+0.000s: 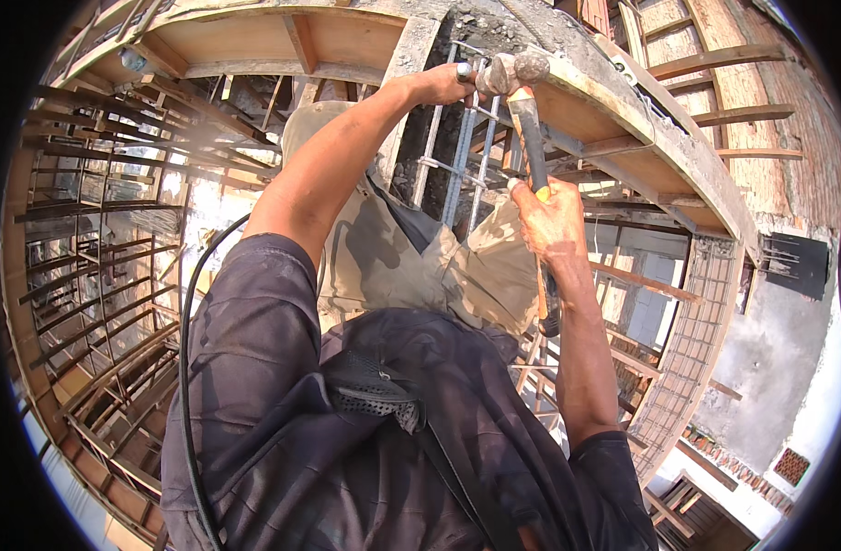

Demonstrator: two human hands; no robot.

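So the right hand (551,216) has a hammer (529,129), fist wrapped round the handle with the thumb up along it. The handle runs from that fist toward the far side, leaning a bit left, dark for most of the stretch with a pale bit just under the head. The chunky grey head is the far end of it, so it's well beyond the right knuckles but just right of the left hand (439,84). Can't tell if it's touching those left fingers or just really close. The left arm reaches out far, and that hand is curled narrow by a small metal piece (464,71) with a roundish end; honestly can't make out how much of it is gripped. Nearer than the hammer head and left of the handle, there's tied rebar (455,174) running near to far in a gap. Trousers (384,248) with dark patches are on the near side of it, and brown wood panels (241,41) sit off to the far left.
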